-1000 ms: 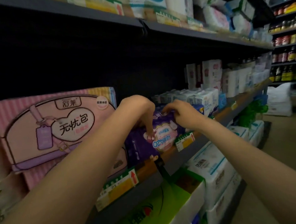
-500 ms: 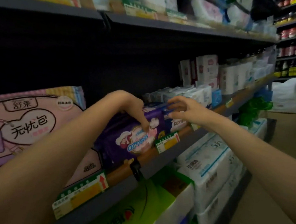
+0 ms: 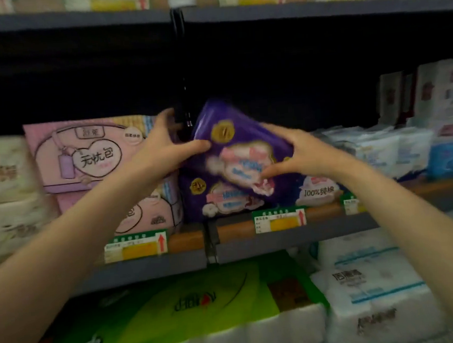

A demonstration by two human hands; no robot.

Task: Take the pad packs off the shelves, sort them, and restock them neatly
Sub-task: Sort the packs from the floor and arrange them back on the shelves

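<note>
A purple pad pack [image 3: 238, 141] is tilted in the air above the middle shelf [image 3: 277, 237], held between both hands. My left hand [image 3: 163, 151] grips its left edge with the thumb across the front. My right hand [image 3: 296, 153] clasps its right side. Beneath it another purple pad pack [image 3: 222, 200] stands on the shelf, and a dark blue pack [image 3: 316, 189] sits to its right. Two pink pad packs [image 3: 86, 156] are stacked to the left.
White and blue pad packs [image 3: 393, 148] and tall white boxes [image 3: 433, 97] fill the shelf's right part. White wrapped packs [image 3: 6, 184] are at the far left. Green tissue packs [image 3: 175, 312] and white tissue bales [image 3: 368, 290] lie on the shelf below. Price tags [image 3: 280, 219] line the edge.
The view has swung to face the shelf. Both hands have lifted one purple pad pack up off the row and tilted it; before, they rested on the packs lying there.
</note>
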